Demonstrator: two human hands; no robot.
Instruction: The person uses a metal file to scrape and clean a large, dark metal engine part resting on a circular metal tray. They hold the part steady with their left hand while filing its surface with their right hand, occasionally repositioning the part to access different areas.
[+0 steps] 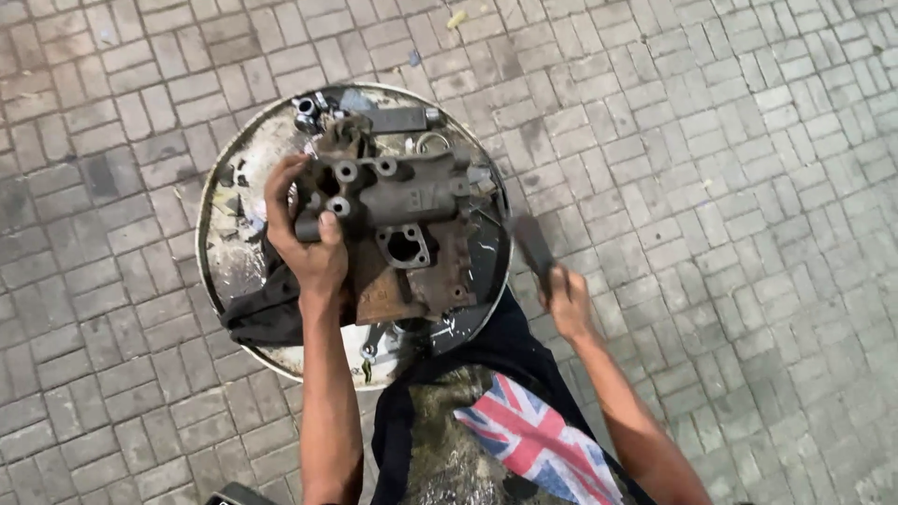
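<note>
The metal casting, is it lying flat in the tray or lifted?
Lifted: the left hand grips the metal casting and tilts it above the round tray.

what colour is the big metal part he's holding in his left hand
Dull grey with rusty brown patches; the metal part, gripped by the left hand, shows best in the head view.

1. Rusty grey cast-metal housing (398,229) with round ports and a square flanged opening, held tilted above a round metal tray, gripped at its left end.
2. Dark, blurred tool (533,248), angled upward just right of the housing.
</note>
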